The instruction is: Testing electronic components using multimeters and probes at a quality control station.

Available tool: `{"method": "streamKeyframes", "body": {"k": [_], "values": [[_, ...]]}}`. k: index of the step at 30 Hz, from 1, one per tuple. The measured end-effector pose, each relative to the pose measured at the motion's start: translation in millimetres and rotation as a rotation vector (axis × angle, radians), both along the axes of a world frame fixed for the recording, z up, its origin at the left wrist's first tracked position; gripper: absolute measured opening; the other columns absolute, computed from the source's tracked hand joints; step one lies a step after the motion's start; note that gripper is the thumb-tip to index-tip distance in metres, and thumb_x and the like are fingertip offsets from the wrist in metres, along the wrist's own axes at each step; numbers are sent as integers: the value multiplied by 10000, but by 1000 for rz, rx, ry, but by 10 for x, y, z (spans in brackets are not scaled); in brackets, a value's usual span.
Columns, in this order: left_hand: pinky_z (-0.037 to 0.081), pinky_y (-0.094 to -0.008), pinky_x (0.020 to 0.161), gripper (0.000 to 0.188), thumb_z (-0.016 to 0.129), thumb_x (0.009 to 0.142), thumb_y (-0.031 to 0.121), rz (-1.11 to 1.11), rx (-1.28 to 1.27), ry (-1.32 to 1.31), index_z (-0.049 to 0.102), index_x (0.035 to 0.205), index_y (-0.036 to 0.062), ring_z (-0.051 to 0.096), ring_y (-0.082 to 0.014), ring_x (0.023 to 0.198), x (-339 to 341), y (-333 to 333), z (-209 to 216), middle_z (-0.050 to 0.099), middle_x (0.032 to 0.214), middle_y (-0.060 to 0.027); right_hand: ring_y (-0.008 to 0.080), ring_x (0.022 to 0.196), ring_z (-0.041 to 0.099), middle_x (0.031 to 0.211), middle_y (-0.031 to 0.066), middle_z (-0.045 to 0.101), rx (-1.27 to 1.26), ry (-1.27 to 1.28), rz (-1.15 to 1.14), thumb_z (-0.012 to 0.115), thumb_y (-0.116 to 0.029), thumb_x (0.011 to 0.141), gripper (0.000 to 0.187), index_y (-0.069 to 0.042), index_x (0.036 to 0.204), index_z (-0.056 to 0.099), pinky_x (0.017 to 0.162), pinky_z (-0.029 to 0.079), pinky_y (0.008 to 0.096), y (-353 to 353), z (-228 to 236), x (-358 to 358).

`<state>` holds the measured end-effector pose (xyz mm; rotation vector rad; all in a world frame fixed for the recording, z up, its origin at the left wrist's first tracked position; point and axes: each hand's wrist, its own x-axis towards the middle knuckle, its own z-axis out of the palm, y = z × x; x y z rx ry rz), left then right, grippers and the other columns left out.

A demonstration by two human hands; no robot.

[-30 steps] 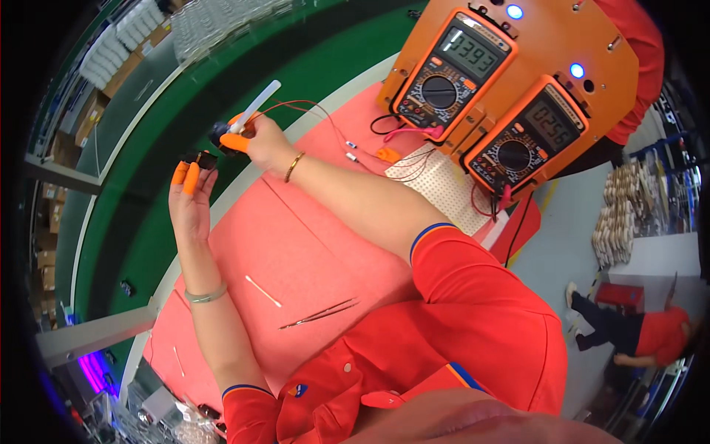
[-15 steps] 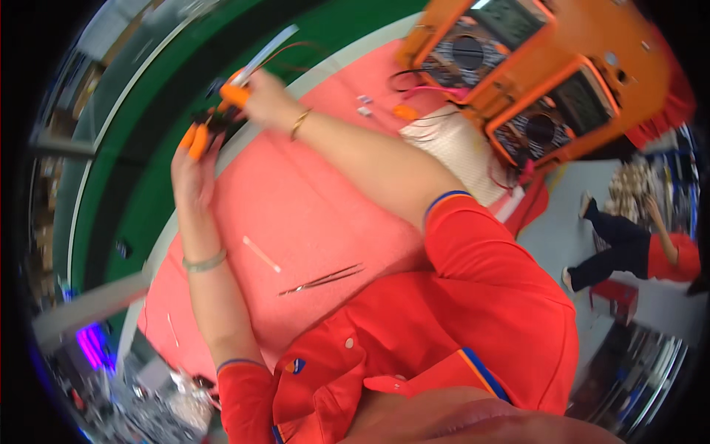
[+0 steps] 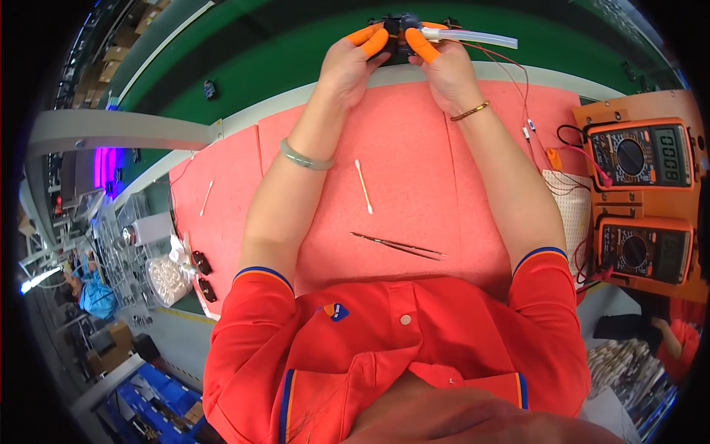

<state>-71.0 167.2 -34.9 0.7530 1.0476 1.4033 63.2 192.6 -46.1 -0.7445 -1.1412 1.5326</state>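
Note:
Both hands are at the far edge of the pink mat, over the green surface. My left hand (image 3: 346, 72) grips a small black device (image 3: 399, 31) from its left side, with orange finger cots on its fingertips. On the device's right side my right hand (image 3: 450, 72), also in orange finger cots, closes around it. A translucent tube (image 3: 484, 37) points rightward from beside the right fingertips; whether it joins the device is hidden. Thin red wires (image 3: 523, 89) trail from the right hand toward the meters. Details of the device are too small to make out.
On the pink mat (image 3: 392, 122) lie tweezers (image 3: 397, 246), a cotton swab (image 3: 363, 186) and another swab (image 3: 206, 198). Two orange multimeters (image 3: 642, 154) stand at the right beside a white textured pad (image 3: 568, 198). A bag of small white pieces (image 3: 168, 281) sits at the left.
The whole view has turned, so the mat and meters now sit straighter. My hands appear at top centre rather than upper left, and the right hand has come closer to the left, around the device.

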Motion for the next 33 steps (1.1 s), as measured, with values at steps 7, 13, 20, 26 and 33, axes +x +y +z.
{"method": "streamKeyframes", "body": {"k": [7, 13, 20, 26, 33], "values": [[421, -303, 808, 213, 471, 834, 128, -51, 98, 191, 501, 1002, 0, 495, -132, 902, 101, -26, 29, 521, 993, -54, 83, 744, 491, 879, 5, 532, -20, 2, -43, 545, -145, 796, 194, -51, 963, 517, 619, 401, 212, 50, -41, 65], [428, -231, 736, 211, 548, 756, 28, -19, 367, 115, 526, 965, 14, 536, -146, 810, -11, -58, 161, 554, 938, -87, 168, 834, 529, 933, 61, 531, 0, 253, -142, 498, -110, 817, 206, -21, 1000, 464, 743, 457, 302, 245, 62, 275], [436, -357, 812, 331, 512, 794, 100, -493, 504, -466, 431, 1115, 111, 503, -272, 968, 103, -123, 266, 484, 1073, -170, 204, 868, 537, 957, 88, 524, -67, 247, -156, 498, -100, 814, 232, -9, 1018, 432, 769, 468, 354, 303, -40, 297], [436, -355, 817, 348, 496, 801, 79, -305, 144, -604, 409, 1137, 93, 513, -278, 953, 76, 84, 113, 498, 1055, -168, 205, 864, 535, 969, 87, 518, -61, 255, -221, 513, -92, 805, 230, -12, 1006, 436, 737, 477, 337, 371, -60, 320], [430, -304, 766, 400, 635, 683, 208, 28, 198, 1110, 510, 1030, 53, 538, -228, 872, 270, 518, -137, 538, 996, -153, 201, 859, 525, 964, 82, 507, -81, 272, -238, 518, -82, 799, 218, -32, 993, 434, 719, 464, 314, 380, -54, 388]]}}
